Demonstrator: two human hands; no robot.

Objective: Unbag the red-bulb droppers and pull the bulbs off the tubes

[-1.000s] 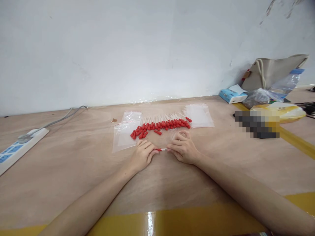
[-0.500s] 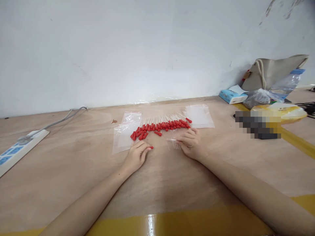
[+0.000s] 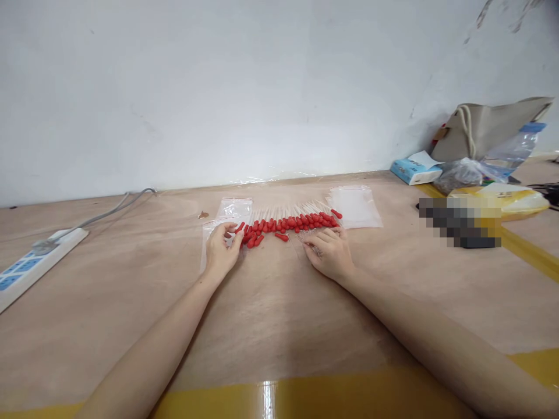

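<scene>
The 1 camera sits on the person's head and looks forward and down across the desk [image 3: 279, 326] to the wall [image 3: 244, 87], which fills nearly the upper half. Its view is wide, from the power strip [image 3: 41, 262] at the left edge to the cloth bag [image 3: 493, 131] at the right. The left hand [image 3: 222, 250] and right hand [image 3: 329, 253] lie within arm's reach, near mid-frame, small in the view.

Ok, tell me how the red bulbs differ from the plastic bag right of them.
The red bulbs are vivid, opaque red; the plastic bag is whitish and translucent. Each bulb is small and rounded; the bag is broader and flat. The bulbs crowd together; the bag lies beside them.
</scene>
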